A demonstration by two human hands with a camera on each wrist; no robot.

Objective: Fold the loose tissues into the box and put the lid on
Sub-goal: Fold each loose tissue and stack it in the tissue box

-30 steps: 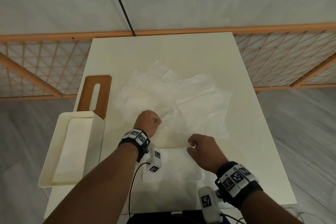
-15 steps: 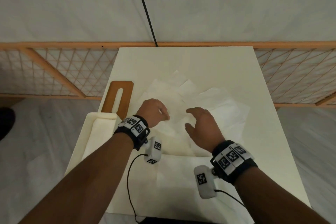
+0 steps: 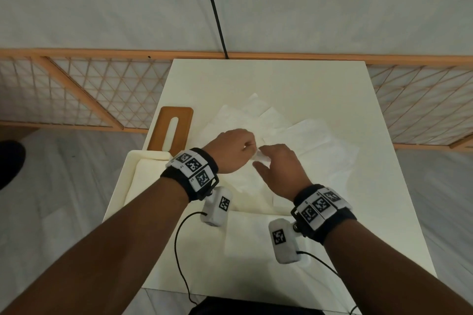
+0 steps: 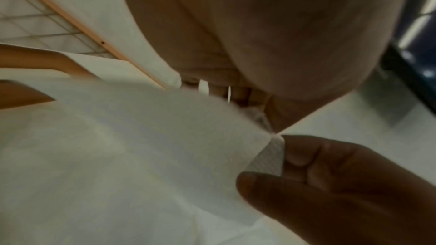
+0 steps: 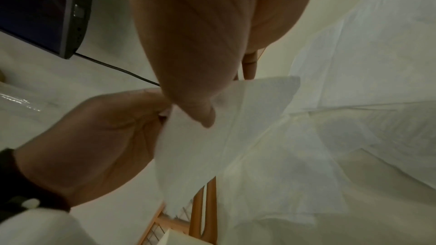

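Since a moment ago the right hand [image 3: 280,170] has come across to the left hand [image 3: 231,152], and both now pinch one corner of a tissue [image 4: 132,137] lifted off the spread on the surface [image 3: 294,84]. The sheet hangs down from that shared pinch. The box [image 3: 128,184] lies to the left, nearer the left hand, long axis running away from the person, with the lid [image 3: 163,135] beyond it.

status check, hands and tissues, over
Left hand and right hand both pinching one tissue corner. Box open, wooden lid off, beside it. More loose tissues on table. Nothing blocking.
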